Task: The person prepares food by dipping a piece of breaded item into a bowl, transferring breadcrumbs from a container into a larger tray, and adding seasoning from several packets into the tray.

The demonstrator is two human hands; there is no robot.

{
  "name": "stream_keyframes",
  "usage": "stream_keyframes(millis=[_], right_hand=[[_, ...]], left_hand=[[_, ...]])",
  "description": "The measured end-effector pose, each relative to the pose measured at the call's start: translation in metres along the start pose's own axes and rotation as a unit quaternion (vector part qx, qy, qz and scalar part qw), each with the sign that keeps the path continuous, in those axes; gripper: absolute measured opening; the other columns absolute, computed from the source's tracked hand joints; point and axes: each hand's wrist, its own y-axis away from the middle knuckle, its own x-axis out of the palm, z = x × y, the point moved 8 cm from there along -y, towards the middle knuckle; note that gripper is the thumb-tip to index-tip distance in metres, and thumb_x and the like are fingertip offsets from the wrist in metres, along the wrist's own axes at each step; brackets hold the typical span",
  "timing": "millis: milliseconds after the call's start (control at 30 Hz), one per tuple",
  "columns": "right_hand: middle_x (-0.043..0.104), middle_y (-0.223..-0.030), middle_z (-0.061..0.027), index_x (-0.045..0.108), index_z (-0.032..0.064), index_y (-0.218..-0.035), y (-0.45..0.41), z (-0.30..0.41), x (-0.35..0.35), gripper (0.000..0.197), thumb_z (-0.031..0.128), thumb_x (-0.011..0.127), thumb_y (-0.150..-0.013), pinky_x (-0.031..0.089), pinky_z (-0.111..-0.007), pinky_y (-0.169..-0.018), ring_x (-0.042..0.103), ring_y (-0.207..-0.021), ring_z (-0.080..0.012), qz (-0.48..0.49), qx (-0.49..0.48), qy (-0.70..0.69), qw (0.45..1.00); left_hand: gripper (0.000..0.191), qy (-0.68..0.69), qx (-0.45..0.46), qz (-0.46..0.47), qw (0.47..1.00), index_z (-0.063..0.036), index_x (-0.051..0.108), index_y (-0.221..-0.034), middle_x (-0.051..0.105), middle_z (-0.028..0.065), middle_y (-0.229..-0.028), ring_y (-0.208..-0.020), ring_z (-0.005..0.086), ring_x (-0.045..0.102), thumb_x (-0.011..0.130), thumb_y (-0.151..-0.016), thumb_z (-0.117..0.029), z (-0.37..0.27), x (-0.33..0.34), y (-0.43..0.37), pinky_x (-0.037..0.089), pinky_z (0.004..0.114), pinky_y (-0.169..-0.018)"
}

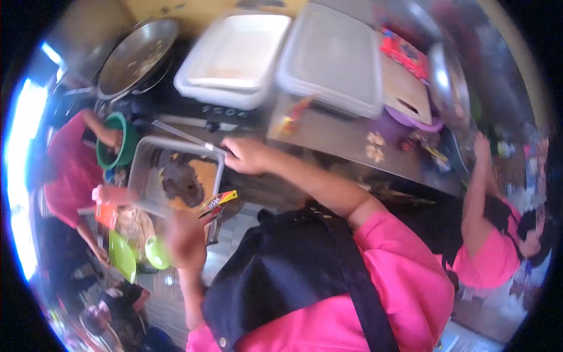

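My right hand (247, 155) grips a long, narrow utensil (184, 134), a knife or flat spatula, held over the far edge of a rectangular plastic tub (133, 169). Inside the tub lie a dark brown substance (179, 178) and an orange-brown one (206, 172). My left hand (184, 237) is blurred at the tub's near side. From its fingers sticks a red, yellow and black sachet (219, 203), which bears writing. Whether the sachet has been torn cannot be made out.
On the left a co-worker's hand reaches into a green basin (118, 141). Green plates (122, 255) stand below it. A large wok (136, 59) and white tubs (233, 53) line the back. A lidded tub (332, 57) and garlic (374, 147) are on the counter. Another person works at right.
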Motion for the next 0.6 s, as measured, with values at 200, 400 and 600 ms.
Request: stream_keyframes(millis=[200, 400, 600], right_hand=[[0.057, -0.094, -0.0182, 0.046, -0.0007, -0.113, 0.226, 0.017, -0.140, 0.036, 0.022, 0.056, -0.086, 0.044, -0.038, -0.075, 0.058, -0.087, -0.0309, -0.249, -0.045, -0.005, 0.968], [0.059, -0.097, -0.0200, 0.051, 0.0002, -0.111, 0.379, -0.053, -0.184, 0.037, 0.020, 0.063, -0.082, 0.046, -0.038, -0.077, 0.059, -0.091, -0.0356, -0.398, 0.117, 0.104, 0.904], [0.061, -0.100, -0.0185, 0.057, 0.0026, -0.107, 0.454, -0.088, -0.180, 0.034, 0.015, 0.066, -0.077, 0.047, -0.035, -0.080, 0.060, -0.094, -0.0320, -0.396, 0.131, 0.085, 0.905]], left_hand=[[0.025, 0.084, 0.092, 0.067, 0.990, -0.0030, 0.070, -0.082, 0.068, 0.0108, -0.086, -0.078, 0.0228, 0.061, 0.056, -0.066, 0.012, -0.063, 0.100, -0.057, 0.047, 0.029, -0.072], [0.015, 0.182, 0.030, 0.096, 0.978, -0.0023, 0.069, -0.089, 0.067, 0.0088, -0.090, -0.082, 0.0145, 0.061, 0.064, -0.075, 0.002, -0.101, 0.236, -0.091, 0.046, 0.025, -0.076], [0.021, 0.199, 0.042, 0.075, 0.976, -0.0047, 0.068, -0.094, 0.067, 0.0095, -0.093, -0.082, 0.0177, 0.063, 0.059, -0.076, 0.002, -0.096, 0.307, -0.100, 0.048, 0.027, -0.078]])
